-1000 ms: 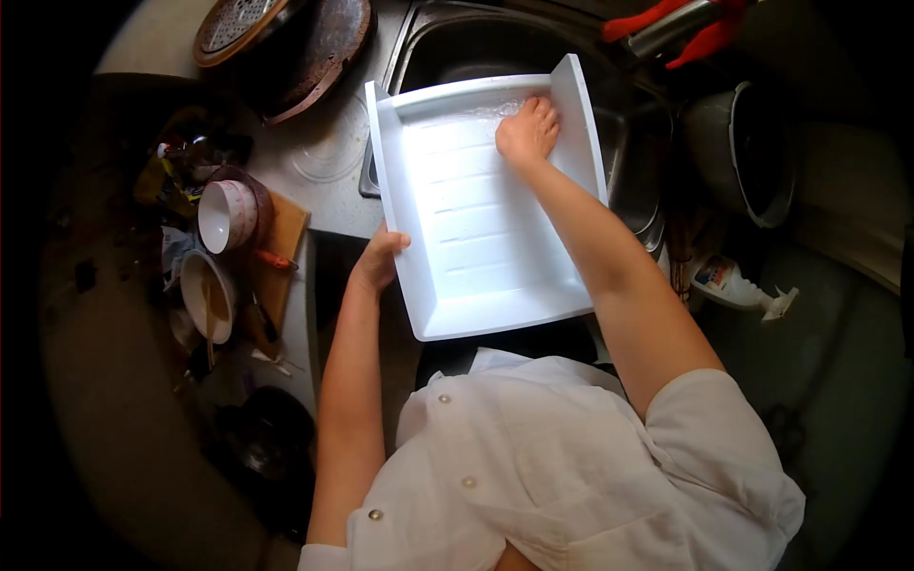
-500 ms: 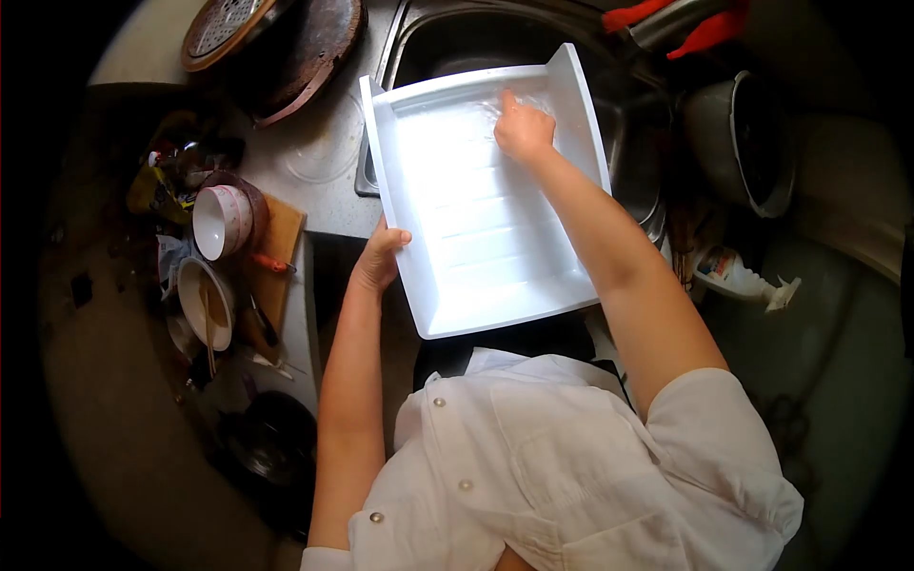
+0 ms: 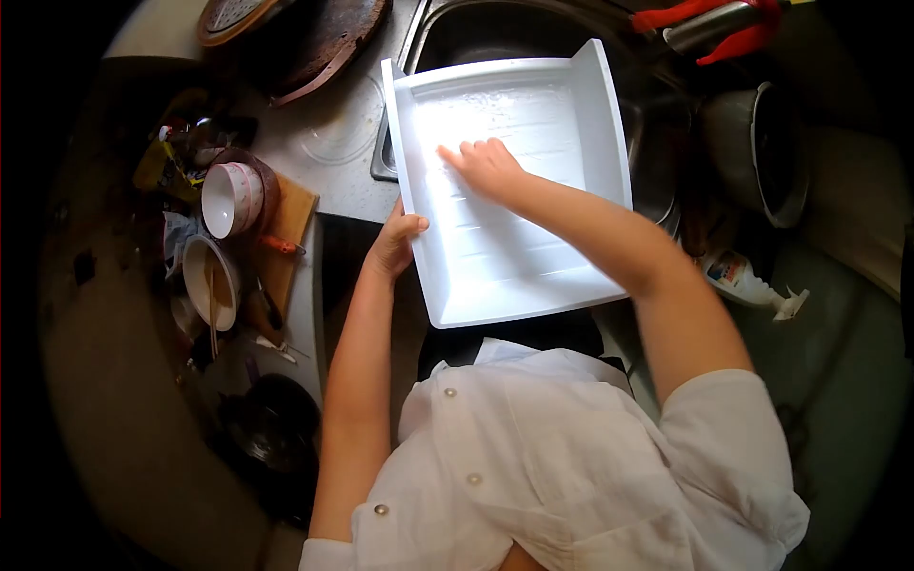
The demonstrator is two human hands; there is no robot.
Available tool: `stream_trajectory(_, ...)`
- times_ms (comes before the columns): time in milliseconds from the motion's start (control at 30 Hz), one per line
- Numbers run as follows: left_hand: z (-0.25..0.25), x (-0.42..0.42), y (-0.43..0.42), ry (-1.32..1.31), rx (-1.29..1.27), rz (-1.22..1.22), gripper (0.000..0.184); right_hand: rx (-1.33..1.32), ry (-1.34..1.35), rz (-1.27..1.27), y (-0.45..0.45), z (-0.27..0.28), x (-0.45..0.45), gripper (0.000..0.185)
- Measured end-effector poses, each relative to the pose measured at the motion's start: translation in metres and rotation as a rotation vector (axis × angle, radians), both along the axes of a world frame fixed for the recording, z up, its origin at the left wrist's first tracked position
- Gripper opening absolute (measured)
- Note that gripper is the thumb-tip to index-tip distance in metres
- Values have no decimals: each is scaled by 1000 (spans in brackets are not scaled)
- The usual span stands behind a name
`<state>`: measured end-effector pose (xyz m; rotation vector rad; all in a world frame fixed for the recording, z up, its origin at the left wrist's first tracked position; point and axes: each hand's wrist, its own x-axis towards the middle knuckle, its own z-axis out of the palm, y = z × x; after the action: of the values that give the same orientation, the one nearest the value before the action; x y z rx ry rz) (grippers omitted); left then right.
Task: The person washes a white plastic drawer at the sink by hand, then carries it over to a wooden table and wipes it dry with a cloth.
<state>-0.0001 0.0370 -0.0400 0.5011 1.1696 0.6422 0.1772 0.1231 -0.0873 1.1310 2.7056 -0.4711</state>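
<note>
A white plastic drawer (image 3: pixel 528 276), like one from a refrigerator, is tilted over the front edge of the sink. My left hand (image 3: pixel 395 240) grips its left wall, thumb on the inside and the other fingers hidden behind. Inside the drawer, my right hand (image 3: pixel 487 169) is over the ribbed floor, index finger stretched toward the left wall and the other fingers partly bent. I see nothing held in it. The drawer floor looks wet and shiny near its far end.
Behind the drawer lies a steel sink (image 3: pixel 457 38). To the left are a stack of bowls (image 3: pixel 221 202), a bowl with chopsticks (image 3: pixel 198 271), a wooden board (image 3: pixel 286 228) and a black pan (image 3: pixel 271 423). Rightward stand a large pot (image 3: pixel 752 152) and a spray bottle (image 3: pixel 747 279).
My right hand has moved from the drawer's far right part leftward and nearer to me. My left hand keeps its grip on the wall. The whole view has shifted slightly.
</note>
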Motion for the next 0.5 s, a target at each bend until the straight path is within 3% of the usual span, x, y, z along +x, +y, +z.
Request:
stream_trajectory(133, -7, -1, -3, -16, 17, 20, 115, -133, -82, 280, -25, 17, 48, 41)
stream_trajectory(267, -8, -1, -4, -39, 50, 21, 115, -130, -36, -253, -11, 19, 39, 42)
stream_trajectory(400, -13, -5, -5, -20, 28, 3, 115, 73, 113, 65, -28, 4, 12, 46)
stream_trajectory(500, -6, -4, -3, -36, 22, 6, 114, 163, 155, 127, -16, -1, 5, 43)
